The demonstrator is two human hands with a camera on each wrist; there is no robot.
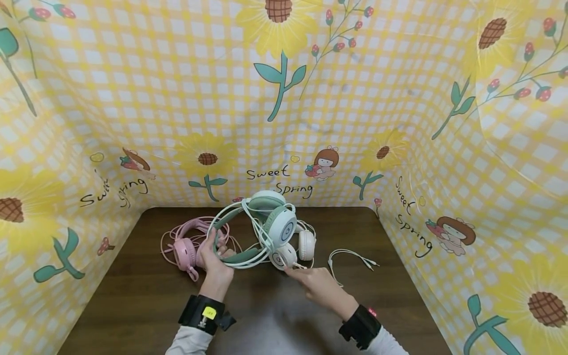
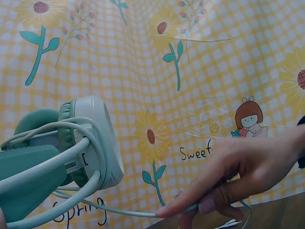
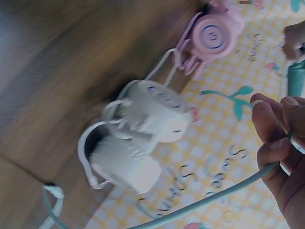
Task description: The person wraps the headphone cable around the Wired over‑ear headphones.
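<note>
Raised above the table is a pair of light green and white headphones (image 1: 282, 228), tilted, with cable wound around the headband and ear cups. My left hand (image 1: 216, 264) grips them by the headband. Thumb and fingers of my right hand (image 1: 324, 290) pinch the thin pale green cable (image 2: 128, 212) to the right of the ear cups. In the right wrist view, the cable (image 3: 205, 202) runs on from that hand toward the table. White headphones (image 1: 306, 245) lie behind, partly covered by the green pair. Pink headphones (image 1: 184, 254) rest beside my left hand.
A dark wooden table (image 1: 146, 296) carries everything. The cable's end with two plugs (image 1: 370, 264) lies on its right side. Yellow checked cloth (image 1: 284, 138) with printed flowers encloses the back and both sides. A cable is coiled around the pink headphones.
</note>
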